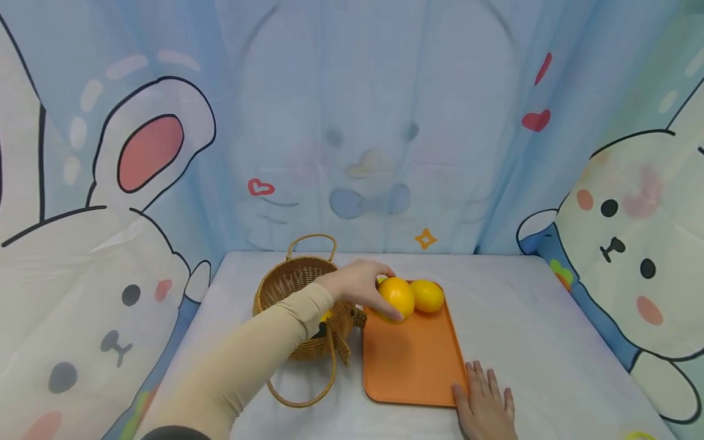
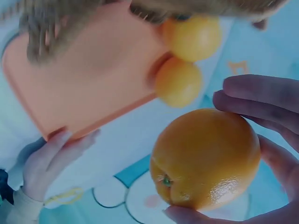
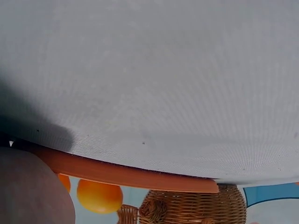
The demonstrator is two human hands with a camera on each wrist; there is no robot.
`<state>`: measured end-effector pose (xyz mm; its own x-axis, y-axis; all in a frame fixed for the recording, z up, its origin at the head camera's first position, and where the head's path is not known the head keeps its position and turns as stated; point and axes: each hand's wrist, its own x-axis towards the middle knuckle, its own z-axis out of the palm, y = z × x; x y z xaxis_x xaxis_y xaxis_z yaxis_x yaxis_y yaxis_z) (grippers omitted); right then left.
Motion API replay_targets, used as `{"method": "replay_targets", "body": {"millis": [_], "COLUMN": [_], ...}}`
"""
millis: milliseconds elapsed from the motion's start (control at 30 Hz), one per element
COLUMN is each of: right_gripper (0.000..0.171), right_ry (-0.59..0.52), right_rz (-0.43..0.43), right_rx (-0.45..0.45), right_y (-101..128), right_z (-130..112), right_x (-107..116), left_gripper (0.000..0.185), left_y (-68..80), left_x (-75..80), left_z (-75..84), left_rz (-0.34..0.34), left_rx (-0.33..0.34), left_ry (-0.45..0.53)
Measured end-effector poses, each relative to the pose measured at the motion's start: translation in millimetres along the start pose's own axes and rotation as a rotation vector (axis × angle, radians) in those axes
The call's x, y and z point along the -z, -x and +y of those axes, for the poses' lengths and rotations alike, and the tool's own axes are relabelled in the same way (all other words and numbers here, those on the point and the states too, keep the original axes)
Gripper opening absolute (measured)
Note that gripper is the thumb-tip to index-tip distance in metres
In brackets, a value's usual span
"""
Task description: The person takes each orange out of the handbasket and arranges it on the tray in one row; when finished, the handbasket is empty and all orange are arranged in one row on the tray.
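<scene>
Left hand (image 1: 357, 284) gripped one orange (image 1: 396, 297) from above, fingers (image 2: 261, 100) curled round its far side and thumb under the near side, a loose cupping hold, not a tight pinch. The fruit was near-round, so no clear long axis; in the left wrist view its green stem scar faced away from the palm. It sat over the far left corner of the orange tray (image 1: 412, 360), and whether it touched the tray surface could not be told.

Right hand (image 1: 484, 406) lay flat on the table (image 1: 550, 330), fingers straight and slightly spread, touching the tray's near right corner.

Count: two fruits at the tray in the head view, the held one and a second orange (image 1: 426, 296) just beside it on the right. One wicker basket (image 1: 299, 305) stood left of the tray, just beside it, something yellow inside, partly hidden by the sleeve. One tray.
</scene>
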<state>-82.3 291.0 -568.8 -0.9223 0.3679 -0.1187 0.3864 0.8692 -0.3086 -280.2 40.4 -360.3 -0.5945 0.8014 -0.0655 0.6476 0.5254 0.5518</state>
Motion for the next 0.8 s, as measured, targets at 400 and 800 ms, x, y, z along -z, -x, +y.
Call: {"method": "replay_targets", "body": {"millis": [400, 800], "right_gripper": [0.086, 0.084], "right_ry": [-0.011, 0.017], "right_rz": [-0.029, -0.018], "right_rx": [-0.01, -0.034], "right_y": [3.2, 5.0], "right_z": [-1.8, -5.2], "right_x": [-0.1, 4.5], "left_gripper": [0.07, 0.068], "left_y": [-46.7, -57.1], "left_x": [-74.3, -109.5], "left_z": [28.5, 40.9], "left_rz": [0.046, 0.036], "left_rx": [0.088, 0.145], "left_ry": [-0.283, -0.389]}}
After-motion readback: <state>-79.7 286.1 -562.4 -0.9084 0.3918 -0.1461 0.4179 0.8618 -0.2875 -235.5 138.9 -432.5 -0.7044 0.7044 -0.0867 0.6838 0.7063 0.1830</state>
